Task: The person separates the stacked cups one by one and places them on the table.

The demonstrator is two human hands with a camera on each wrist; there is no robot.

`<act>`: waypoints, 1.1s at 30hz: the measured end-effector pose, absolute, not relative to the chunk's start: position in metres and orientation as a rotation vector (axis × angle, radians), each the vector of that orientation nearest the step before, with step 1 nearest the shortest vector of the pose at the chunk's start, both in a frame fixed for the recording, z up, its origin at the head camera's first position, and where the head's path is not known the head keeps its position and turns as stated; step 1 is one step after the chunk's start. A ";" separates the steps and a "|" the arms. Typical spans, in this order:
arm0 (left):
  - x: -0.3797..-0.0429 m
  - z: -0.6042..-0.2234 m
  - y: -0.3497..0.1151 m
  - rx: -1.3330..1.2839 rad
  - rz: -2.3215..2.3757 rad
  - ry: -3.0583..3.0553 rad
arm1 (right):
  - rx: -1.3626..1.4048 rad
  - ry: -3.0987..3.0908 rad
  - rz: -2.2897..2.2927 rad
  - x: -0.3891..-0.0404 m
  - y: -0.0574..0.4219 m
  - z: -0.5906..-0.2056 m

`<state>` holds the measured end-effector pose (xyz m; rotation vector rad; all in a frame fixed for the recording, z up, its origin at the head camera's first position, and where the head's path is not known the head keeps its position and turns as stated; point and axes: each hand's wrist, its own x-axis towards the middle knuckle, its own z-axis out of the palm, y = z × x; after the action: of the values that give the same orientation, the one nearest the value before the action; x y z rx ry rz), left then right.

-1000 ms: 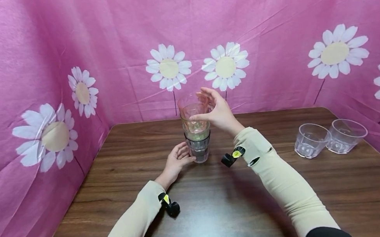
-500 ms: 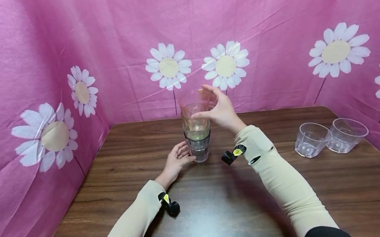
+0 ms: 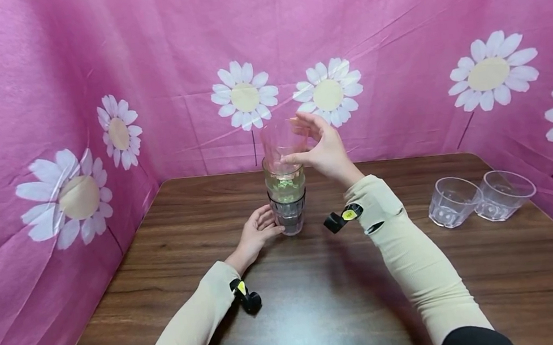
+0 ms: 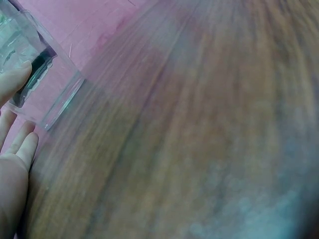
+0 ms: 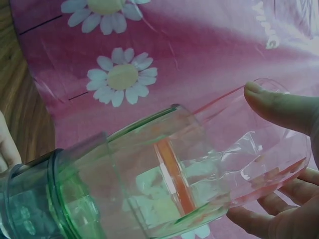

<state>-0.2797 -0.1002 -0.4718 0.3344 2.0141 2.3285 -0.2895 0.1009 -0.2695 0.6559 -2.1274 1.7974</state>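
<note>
In the head view a stack of tumblers stands upright on the wooden table. My right hand [image 3: 328, 152] grips the pink tumbler [image 3: 278, 138] at the top, thumb in front and fingers at its far side. The pink tumbler is raised, with its lower end still inside the green tumbler [image 3: 278, 186]. Below the green one sits a dark grey tumbler [image 3: 289, 211], nested in a clear tumbler [image 4: 60, 102] at the bottom. My left hand [image 3: 255, 237] holds the stack low down, its thumb across the front of the clear tumbler in the left wrist view.
Two clear tumblers, one left [image 3: 454, 203] and one right [image 3: 504, 196], stand side by side on the right of the table [image 3: 373, 298]. A pink cloth [image 3: 372, 25] with printed daisies hangs behind the table and along both sides.
My right hand has risen slightly and drawn the pink tumbler upward, so more of the green one shows. The left hand and the lower stack have stayed in place.
</note>
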 end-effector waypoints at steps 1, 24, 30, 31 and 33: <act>-0.280 -0.472 -0.100 0.337 2.330 2.012 | 0.654 -2.119 1.805 -0.289 0.101 -0.269; -0.280 -0.474 -0.101 0.351 2.342 2.015 | 0.587 -1.939 1.893 -0.281 0.114 -0.250; -0.279 -0.473 -0.101 0.349 2.337 2.014 | 0.553 -1.924 1.929 -0.282 0.122 -0.252; -0.279 -0.473 -0.101 0.354 2.337 2.015 | 0.548 -1.921 1.933 -0.282 0.123 -0.252; -0.280 -0.473 -0.101 0.359 2.335 2.019 | 0.540 -1.909 1.943 -0.281 0.126 -0.252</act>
<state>-0.2795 -0.1008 -0.4731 0.3593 2.0188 2.3352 -0.2815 0.1257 -0.2523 0.5403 -1.9088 1.9434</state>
